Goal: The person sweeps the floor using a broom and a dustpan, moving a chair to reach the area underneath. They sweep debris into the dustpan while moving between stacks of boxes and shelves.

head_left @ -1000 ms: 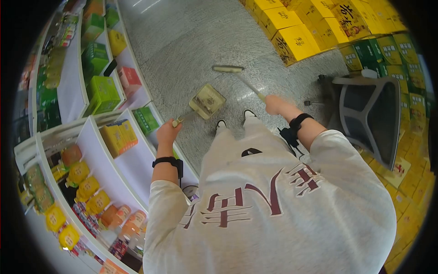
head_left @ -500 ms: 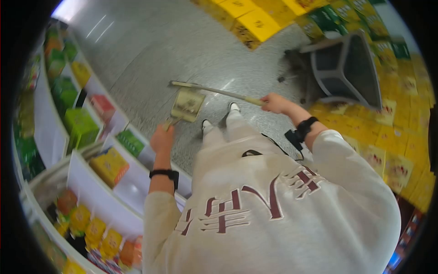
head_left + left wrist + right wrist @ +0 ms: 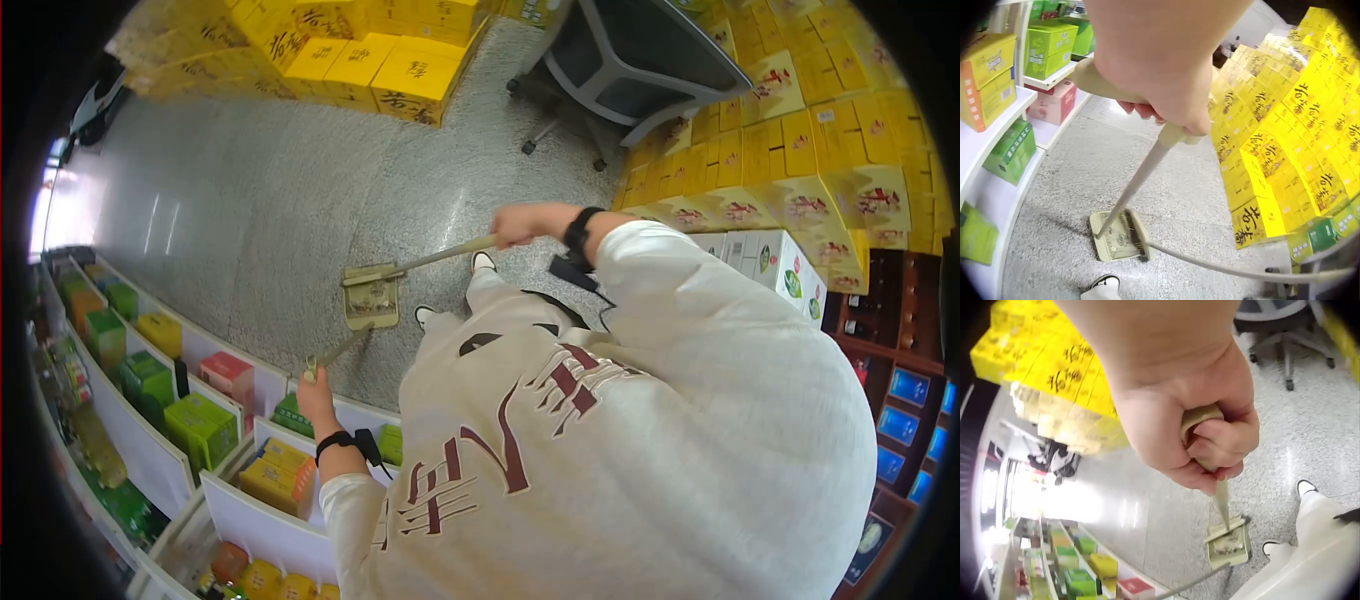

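My left hand (image 3: 317,398) grips the pale end of a long-handled dustpan (image 3: 386,317), whose cream pan stands on the grey floor. My right hand (image 3: 520,224) is curled round the upper handle of a broom (image 3: 440,257). The broom's narrow cream head (image 3: 1139,234) lies across the far edge of the pan, overlapping it in all views. Small greyish bits (image 3: 1230,545) show inside the pan. From the right wrist, my right-hand fingers (image 3: 1219,444) wrap the top of the broom handle. Both white-toed shoes (image 3: 484,261) stand close beside the pan.
White shelves (image 3: 270,535) with green, yellow and pink boxes run along the left. Stacked yellow cartons (image 3: 415,80) stand ahead, and more yellow cartons (image 3: 790,165) line the right. A wheeled office chair (image 3: 640,60) is ahead to the right, near a white box (image 3: 775,265).
The view has turned left. The broom head has come from the floor beyond the dustpan onto its far edge, drawn in by my right hand. Both hands keep their grips.
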`<state>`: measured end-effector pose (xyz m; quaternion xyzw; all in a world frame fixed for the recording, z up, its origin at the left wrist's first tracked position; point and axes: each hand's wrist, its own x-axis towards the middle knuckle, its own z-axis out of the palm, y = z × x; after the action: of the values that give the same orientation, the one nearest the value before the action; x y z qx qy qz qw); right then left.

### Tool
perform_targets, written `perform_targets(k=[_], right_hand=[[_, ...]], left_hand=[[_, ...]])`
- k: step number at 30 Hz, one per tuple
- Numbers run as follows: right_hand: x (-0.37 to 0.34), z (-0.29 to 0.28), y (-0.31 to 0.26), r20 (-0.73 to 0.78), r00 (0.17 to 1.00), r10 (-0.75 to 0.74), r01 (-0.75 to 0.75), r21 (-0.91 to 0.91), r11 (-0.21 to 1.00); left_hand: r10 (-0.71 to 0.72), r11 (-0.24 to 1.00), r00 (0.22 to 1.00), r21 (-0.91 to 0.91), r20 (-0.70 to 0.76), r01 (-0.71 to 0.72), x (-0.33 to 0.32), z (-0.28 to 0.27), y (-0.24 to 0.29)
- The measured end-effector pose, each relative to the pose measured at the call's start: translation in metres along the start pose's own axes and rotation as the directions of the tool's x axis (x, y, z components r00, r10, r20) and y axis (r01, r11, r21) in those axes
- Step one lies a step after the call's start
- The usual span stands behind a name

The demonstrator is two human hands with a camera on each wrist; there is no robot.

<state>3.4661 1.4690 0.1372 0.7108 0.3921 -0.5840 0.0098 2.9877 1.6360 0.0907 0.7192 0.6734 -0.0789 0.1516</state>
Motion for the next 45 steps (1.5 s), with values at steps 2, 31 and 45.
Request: perform_targets(k=[2, 31, 45], right_hand=[[-0.030, -0.011, 0.060, -0.043, 0.999, 0.012, -0.002, 0.228, 0.974], [-0.042, -0.039, 0.174, -0.345, 0.928, 0.141, -0.025, 0.320, 0.947], [-0.063, -0.029, 0.178, -0.498, 0.852, 0.160, -0.036, 0.249, 0.968]], left_hand=[[0.004, 1.000, 1.000, 0.003, -0.021, -0.004, -0.005, -0.008, 0.007], [0.556, 0.732, 0.784, 0.284, 0.275, -0.619, 0.088, 0.013, 0.387], [0.457, 0.817, 0.832, 0.221, 0.314, -0.532, 0.082, 0.009, 0.403]])
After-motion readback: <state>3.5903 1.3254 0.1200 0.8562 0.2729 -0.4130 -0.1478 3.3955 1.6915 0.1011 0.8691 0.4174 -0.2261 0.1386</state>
